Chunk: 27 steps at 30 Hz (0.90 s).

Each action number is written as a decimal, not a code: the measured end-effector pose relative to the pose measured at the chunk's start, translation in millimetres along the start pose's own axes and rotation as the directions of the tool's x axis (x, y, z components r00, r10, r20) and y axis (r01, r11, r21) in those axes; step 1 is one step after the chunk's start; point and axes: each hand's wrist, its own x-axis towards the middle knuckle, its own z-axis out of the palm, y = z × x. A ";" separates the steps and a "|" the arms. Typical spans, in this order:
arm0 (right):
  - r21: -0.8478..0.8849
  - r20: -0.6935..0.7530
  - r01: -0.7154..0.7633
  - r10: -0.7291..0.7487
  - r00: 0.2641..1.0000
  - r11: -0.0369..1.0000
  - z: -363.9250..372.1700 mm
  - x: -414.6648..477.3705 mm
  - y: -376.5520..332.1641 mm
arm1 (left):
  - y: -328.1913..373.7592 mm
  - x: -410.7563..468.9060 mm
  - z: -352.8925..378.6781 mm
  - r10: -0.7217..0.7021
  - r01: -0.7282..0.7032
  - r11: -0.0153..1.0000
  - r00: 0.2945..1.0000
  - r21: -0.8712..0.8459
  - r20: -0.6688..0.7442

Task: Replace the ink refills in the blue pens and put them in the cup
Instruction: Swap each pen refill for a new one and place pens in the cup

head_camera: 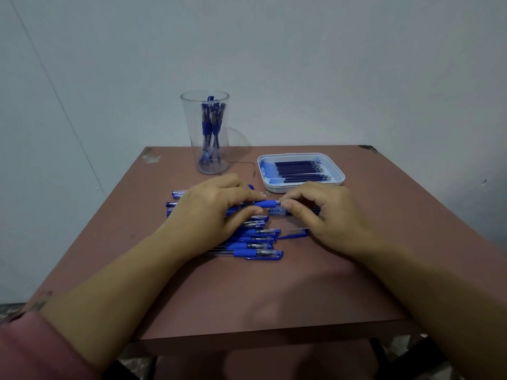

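My left hand (216,207) grips a blue pen (264,203) by its barrel, just above a pile of several blue pens (256,242) lying on the brown table (247,292). My right hand (321,212) pinches the metal tip end of that same pen. A loose pen cap (295,233) lies to the right of the pile, in front of my right hand. The clear cup (208,133) stands at the back left with several blue pens in it. A white tray (336,174) at the back right holds several dark blue refills (300,170).
The table stands against a pale wall, its near edge close to my body. A small clear part (265,193) lies between my hands and the tray. A thin wire (251,167) curves between cup and tray.
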 end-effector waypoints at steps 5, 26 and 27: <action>0.030 -0.023 0.016 -0.016 1.000 0.999 2.2 -2.0 -0.4 | 2.2 -0.6 3.0 0.003 -0.003 1.000 1.000 0.010 -0.013; 0.123 -0.006 -0.065 0.066 0.998 0.990 0.4 -3.7 -1.5 | 3.5 -1.2 4.4 -0.066 0.066 0.996 0.998 -0.056 -0.002; 0.123 -0.004 -0.059 0.060 0.998 0.991 -0.1 -4.2 -1.4 | 3.5 -1.1 4.6 -0.069 0.069 0.996 0.998 -0.062 -0.006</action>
